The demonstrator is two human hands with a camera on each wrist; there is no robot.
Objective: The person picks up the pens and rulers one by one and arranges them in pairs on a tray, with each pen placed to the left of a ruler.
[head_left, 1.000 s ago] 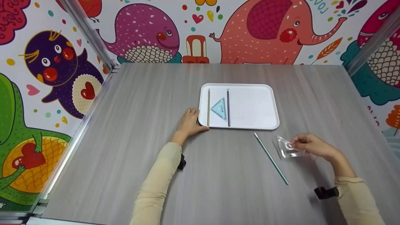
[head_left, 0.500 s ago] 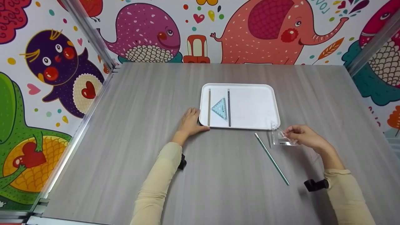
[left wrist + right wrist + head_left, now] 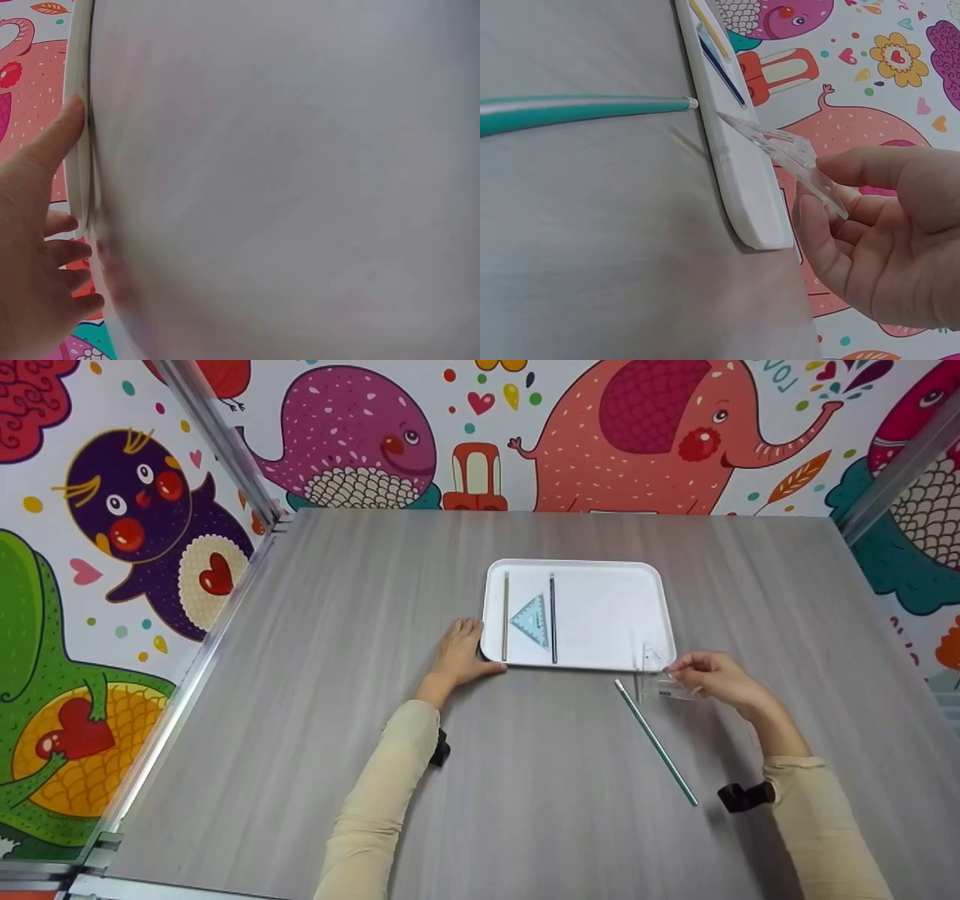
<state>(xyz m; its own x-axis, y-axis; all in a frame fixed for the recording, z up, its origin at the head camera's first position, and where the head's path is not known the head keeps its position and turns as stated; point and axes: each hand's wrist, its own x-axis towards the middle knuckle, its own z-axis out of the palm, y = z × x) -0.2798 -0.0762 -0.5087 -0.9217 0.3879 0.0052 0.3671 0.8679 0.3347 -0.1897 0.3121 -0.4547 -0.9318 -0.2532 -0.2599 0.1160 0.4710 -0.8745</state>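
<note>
My right hand [image 3: 716, 679] pinches a clear set square [image 3: 784, 150] between thumb and fingers, over the white tray's [image 3: 611, 615] front right corner. The set square is tilted and apart from the tray's floor in the right wrist view. At the tray's front left corner, my left hand [image 3: 459, 654] rests with fairly straight fingers along the left side and the thumb against the front rim. Inside the tray, a blue set square [image 3: 532, 621] lies between a gold pencil [image 3: 505, 619] and a dark pencil [image 3: 553, 619]. A green pencil [image 3: 656, 742] lies on the table, left of my right hand.
The grey table [image 3: 360, 585] reaches back to a wall [image 3: 495, 435] printed with cartoon animals. Metal posts [image 3: 225, 442] stand at the back corners. A metal rail [image 3: 187, 675] runs along the left edge.
My right hand has carried the clear set square left and away from me, from beside the green pencil to over the tray's corner. My left hand keeps its place.
</note>
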